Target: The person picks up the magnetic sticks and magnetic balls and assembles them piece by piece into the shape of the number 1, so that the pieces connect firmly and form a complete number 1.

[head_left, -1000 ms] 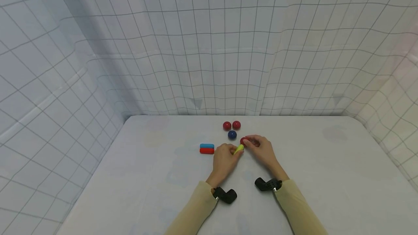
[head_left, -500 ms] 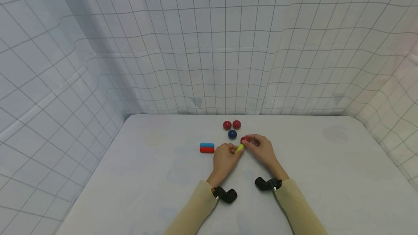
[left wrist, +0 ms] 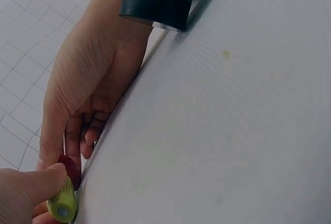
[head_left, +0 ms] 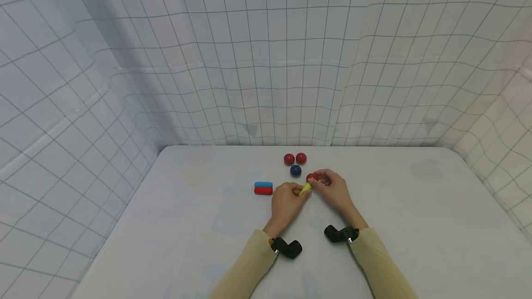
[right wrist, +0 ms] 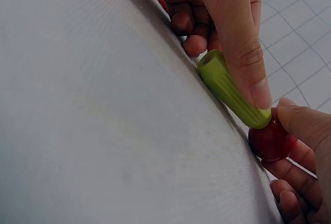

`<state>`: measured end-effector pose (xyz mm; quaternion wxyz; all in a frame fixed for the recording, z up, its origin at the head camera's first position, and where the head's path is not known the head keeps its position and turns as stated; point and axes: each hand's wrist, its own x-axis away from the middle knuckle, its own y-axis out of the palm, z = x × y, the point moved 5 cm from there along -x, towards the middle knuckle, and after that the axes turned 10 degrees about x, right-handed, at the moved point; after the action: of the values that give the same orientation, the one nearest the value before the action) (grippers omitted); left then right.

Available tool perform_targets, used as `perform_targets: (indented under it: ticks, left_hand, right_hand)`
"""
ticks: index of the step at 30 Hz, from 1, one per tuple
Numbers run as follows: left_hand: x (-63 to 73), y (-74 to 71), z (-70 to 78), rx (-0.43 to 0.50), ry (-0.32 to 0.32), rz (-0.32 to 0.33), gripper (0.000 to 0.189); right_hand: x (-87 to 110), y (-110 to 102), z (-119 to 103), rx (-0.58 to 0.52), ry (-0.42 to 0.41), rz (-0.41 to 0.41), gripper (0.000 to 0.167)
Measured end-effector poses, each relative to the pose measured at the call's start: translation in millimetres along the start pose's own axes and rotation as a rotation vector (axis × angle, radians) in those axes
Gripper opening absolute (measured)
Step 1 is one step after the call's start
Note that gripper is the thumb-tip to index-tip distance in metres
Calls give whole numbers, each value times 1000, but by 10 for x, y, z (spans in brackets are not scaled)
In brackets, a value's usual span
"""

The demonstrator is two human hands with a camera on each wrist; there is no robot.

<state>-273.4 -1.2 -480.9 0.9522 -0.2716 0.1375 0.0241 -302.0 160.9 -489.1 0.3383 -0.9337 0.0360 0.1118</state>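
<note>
My left hand (head_left: 287, 203) pinches a lime-green ribbed rod (head_left: 305, 188) between thumb and fingers. A small grey disc shows on the rod's near end in the left wrist view. Opposite it, my right hand (head_left: 335, 194) pinches a glossy red ball (right wrist: 271, 137) with thumb and fingertips. In the right wrist view the rod's far end (right wrist: 257, 117) meets the ball, close over the white table. Part of the rod is covered by the left thumb (right wrist: 243, 63), and the right fingers hide some of the ball.
Behind the hands, two red balls (head_left: 289, 159) and a dark blue ball (head_left: 295, 170) lie on the white table (head_left: 187, 234). Left of the left hand, a blue rod (head_left: 263, 184) and a red rod (head_left: 263, 191) lie side by side. A white gridded curtain (head_left: 266, 59) surrounds the table's back and sides.
The right hand and its red ball have shifted very slightly away from the body, and a little more of the ball shows. The left hand keeps its pinch on the green rod, almost still.
</note>
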Motion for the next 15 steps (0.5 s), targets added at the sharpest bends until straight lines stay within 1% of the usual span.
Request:
perform_targets:
  ticks: [8,15]
  left_hand:
    - [-3,1,-11,9,-14,-1,28]
    - [-6,0,-6,23,-27,-7,27]
  right_hand:
    - [-14,21,19,21,2,-17,36]
    - [-15,10,1,21,-16,-11,35]
